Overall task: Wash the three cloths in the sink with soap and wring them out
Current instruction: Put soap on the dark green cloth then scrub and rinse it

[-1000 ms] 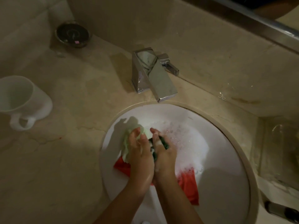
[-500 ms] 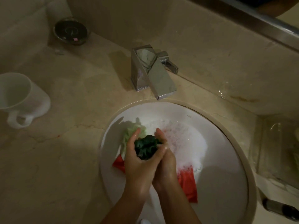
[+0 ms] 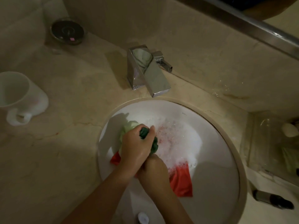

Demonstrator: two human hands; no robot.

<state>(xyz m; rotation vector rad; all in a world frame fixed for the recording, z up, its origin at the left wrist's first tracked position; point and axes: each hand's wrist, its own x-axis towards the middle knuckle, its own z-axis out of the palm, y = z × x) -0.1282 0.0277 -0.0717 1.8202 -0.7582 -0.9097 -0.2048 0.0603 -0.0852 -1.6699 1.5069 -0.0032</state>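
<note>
A dark green cloth (image 3: pixel 154 145) is bunched between both hands over the white round sink (image 3: pixel 215 160). My left hand (image 3: pixel 137 145) grips its upper end, fingers curled round it. Just below, my right hand (image 3: pixel 153 171) grips the cloth's lower end; that part is mostly hidden. A pale green cloth (image 3: pixel 127 126) lies crumpled behind my left hand at the basin's left side. A red cloth (image 3: pixel 181 181) lies flat on the basin floor under my hands, partly beneath white soap foam (image 3: pixel 178 139).
A chrome faucet (image 3: pixel 145 71) stands behind the sink. A white mug (image 3: pixel 21 97) lies at the left of the marble counter, a dark round dish (image 3: pixel 67 32) at the back. A glass tray with soap (image 3: pixel 289 130) and a dark bottle (image 3: pixel 273 199) are at right.
My hands shifted from cupping the green cloth side by side to gripping it one above the other, the left now on top, and the cloth looks twisted into a roll.
</note>
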